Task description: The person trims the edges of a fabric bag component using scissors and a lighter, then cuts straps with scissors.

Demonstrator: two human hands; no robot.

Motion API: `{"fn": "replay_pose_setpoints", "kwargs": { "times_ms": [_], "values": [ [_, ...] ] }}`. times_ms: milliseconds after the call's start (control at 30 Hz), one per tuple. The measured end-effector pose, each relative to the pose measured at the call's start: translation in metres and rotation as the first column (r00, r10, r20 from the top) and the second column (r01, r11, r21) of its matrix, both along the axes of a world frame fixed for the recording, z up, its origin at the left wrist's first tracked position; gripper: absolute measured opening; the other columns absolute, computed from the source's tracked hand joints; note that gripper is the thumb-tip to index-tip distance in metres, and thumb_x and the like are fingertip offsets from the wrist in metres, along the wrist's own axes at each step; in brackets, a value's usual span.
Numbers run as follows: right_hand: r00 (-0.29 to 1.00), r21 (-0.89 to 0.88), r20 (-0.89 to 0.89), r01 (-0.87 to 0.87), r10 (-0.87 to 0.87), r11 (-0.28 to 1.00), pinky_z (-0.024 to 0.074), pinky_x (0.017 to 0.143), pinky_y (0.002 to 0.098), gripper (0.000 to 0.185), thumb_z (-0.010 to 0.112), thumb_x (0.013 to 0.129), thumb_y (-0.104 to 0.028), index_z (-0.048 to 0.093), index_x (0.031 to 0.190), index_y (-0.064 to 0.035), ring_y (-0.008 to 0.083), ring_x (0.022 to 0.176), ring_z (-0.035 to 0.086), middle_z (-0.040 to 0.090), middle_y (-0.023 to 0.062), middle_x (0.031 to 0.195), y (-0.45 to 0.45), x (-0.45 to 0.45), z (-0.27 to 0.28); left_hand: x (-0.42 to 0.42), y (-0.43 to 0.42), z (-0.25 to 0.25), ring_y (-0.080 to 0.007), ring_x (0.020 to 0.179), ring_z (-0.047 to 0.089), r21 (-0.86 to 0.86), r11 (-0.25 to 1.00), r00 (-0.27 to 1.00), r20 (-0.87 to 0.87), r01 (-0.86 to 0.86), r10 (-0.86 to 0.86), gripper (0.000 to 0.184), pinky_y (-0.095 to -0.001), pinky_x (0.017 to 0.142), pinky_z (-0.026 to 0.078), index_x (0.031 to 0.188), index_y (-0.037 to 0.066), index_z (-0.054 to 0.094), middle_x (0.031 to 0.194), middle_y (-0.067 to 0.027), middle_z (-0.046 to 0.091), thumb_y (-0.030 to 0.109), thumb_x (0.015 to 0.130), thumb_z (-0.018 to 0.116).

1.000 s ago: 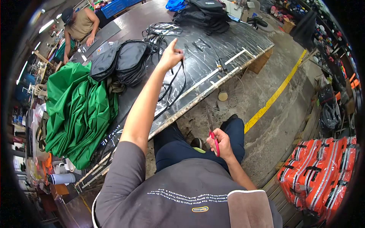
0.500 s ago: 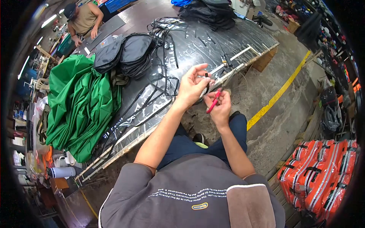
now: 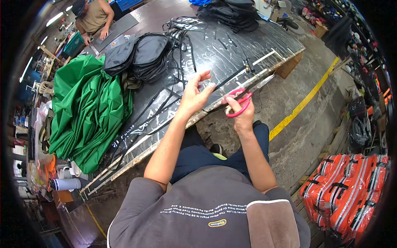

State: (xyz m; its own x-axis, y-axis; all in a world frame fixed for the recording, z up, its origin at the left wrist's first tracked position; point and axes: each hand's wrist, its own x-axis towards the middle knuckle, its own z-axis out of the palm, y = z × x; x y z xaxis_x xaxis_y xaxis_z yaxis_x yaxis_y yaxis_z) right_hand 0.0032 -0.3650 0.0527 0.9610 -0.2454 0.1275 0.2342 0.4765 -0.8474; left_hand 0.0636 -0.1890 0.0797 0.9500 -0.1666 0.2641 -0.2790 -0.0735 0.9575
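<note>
Pink-handled scissors (image 3: 245, 108) are in my right hand (image 3: 244, 118), with my fingers closed at the handle loops. Their blades are hard to make out. My left hand (image 3: 196, 96) is raised over the table's near edge, its thumb and fingers apart and nothing visible between them. Just beyond its thumb, a black strap (image 3: 230, 78) runs toward the upper right along the table. More thin black straps (image 3: 159, 103) lie in loose loops to the left of that hand.
A plastic-covered table (image 3: 264, 41) carries green fabric (image 3: 84, 120), stacked black pouches (image 3: 149, 56) and a dark pile (image 3: 229, 15). A small tool (image 3: 249, 65) lies near its edge. Across the table works another person (image 3: 94, 18). Orange bags (image 3: 345, 192) sit at right.
My left hand has moved left and opened away from the black strap it was pinching. My right hand has lifted slightly and turned the scissors, so both handle loops now show.
</note>
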Motion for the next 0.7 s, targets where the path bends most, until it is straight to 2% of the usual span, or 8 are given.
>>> {"fn": "replay_pose_setpoints", "kwargs": {
  "times_ms": [67,167,200,300,333,433,567,700],
  "values": [
    [0.996,-0.002,-0.076,-0.053,0.053,0.999,0.0572,0.073,0.0318,0.029,0.076,0.090,-0.001,0.058,0.113,-0.0010,0.0209,0.082,0.074,0.073,0.0107,0.097,-0.010,-0.002,0.003,-0.005,0.002,0.004,-0.0111,0.099,0.068,-0.113,0.981,0.976,-0.132,0.158,-0.172,0.037,-0.0262,0.091,0.053,0.135,0.000,0.064,0.121,-0.0079,0.072,0.012,0.101,0.070],
    [0.994,0.000,-0.068,-0.082,0.082,0.997,0.0564,0.072,0.0300,0.027,0.076,0.091,-0.003,0.060,0.113,-0.0017,0.0200,0.083,0.074,0.073,0.0107,0.099,-0.010,-0.009,0.006,-0.006,0.000,0.021,-0.0094,0.099,0.068,-0.098,0.941,0.914,-0.228,0.323,-0.337,0.041,-0.0264,0.091,0.054,0.139,0.000,0.061,0.115,-0.0068,0.074,0.012,0.101,0.070],
    [0.994,-0.005,-0.050,-0.093,0.093,0.996,0.0559,0.070,0.0287,0.026,0.076,0.091,-0.004,0.061,0.113,-0.0019,0.0191,0.083,0.073,0.073,0.0105,0.100,-0.009,-0.011,0.005,-0.004,-0.001,0.022,-0.0088,0.097,0.069,-0.131,0.936,0.912,-0.217,0.327,-0.349,0.037,-0.0260,0.090,0.054,0.135,-0.001,0.062,0.106,-0.0047,0.075,0.009,0.100,0.070],
    [0.996,-0.126,-0.068,-0.058,0.050,0.990,0.0545,0.067,0.0254,0.023,0.073,0.095,-0.007,0.061,0.114,-0.0030,0.0158,0.079,0.070,0.070,0.0075,0.096,-0.012,-0.021,0.010,0.002,-0.001,0.031,-0.0101,0.098,0.070,-0.206,0.874,0.873,-0.130,0.440,-0.470,0.029,-0.0251,0.088,0.053,0.130,0.004,0.065,0.106,-0.0040,0.075,0.011,0.102,0.068],
    [0.996,-0.183,-0.086,-0.037,0.022,0.982,0.0541,0.065,0.0245,0.023,0.072,0.096,-0.008,0.060,0.114,-0.0034,0.0147,0.077,0.069,0.069,0.0062,0.094,-0.014,-0.025,0.010,0.004,0.000,0.034,-0.0080,0.094,0.069,-0.176,0.883,0.877,-0.141,0.435,-0.460,0.019,-0.0231,0.083,0.053,0.120,0.003,0.069,0.101,-0.0021,0.074,0.007,0.102,0.067],
    [0.996,-0.126,-0.050,0.067,-0.074,0.990,0.0511,0.058,0.0216,0.026,0.075,0.097,-0.010,0.056,0.113,-0.0061,0.0083,0.068,0.065,0.066,0.0015,0.087,-0.034,-0.041,-0.005,0.026,0.013,0.029,-0.0066,0.091,0.067,0.062,0.825,0.823,-0.144,0.561,-0.549,0.014,-0.0235,0.081,0.053,0.113,0.003,0.072,0.101,-0.0011,0.075,0.007,0.101,0.067],
    [0.957,-0.241,-0.146,-0.281,0.252,0.929,0.0476,0.052,0.0213,0.027,0.074,0.099,-0.020,0.054,0.111,-0.0076,0.0055,0.059,0.059,0.063,-0.0013,0.085,-0.062,-0.088,0.017,0.027,0.014,0.056,-0.0057,0.089,0.065,0.247,0.740,0.780,-0.205,0.626,-0.591,0.026,-0.0234,0.082,0.054,0.121,0.004,0.075,0.102,-0.0003,0.076,0.003,0.096,0.067],
    [0.857,-0.290,-0.313,-0.497,0.410,0.818,0.0520,0.062,0.0241,0.029,0.075,0.099,-0.025,0.056,0.110,-0.0066,0.0057,0.072,0.060,0.060,-0.0015,0.088,-0.059,-0.113,0.009,0.038,0.010,0.053,-0.0049,0.082,0.065,0.215,0.629,0.662,-0.312,0.748,-0.681,0.034,-0.0232,0.080,0.054,0.127,0.003,0.073,0.095,-0.0002,0.076,0.001,0.093,0.070]
  ]
}}
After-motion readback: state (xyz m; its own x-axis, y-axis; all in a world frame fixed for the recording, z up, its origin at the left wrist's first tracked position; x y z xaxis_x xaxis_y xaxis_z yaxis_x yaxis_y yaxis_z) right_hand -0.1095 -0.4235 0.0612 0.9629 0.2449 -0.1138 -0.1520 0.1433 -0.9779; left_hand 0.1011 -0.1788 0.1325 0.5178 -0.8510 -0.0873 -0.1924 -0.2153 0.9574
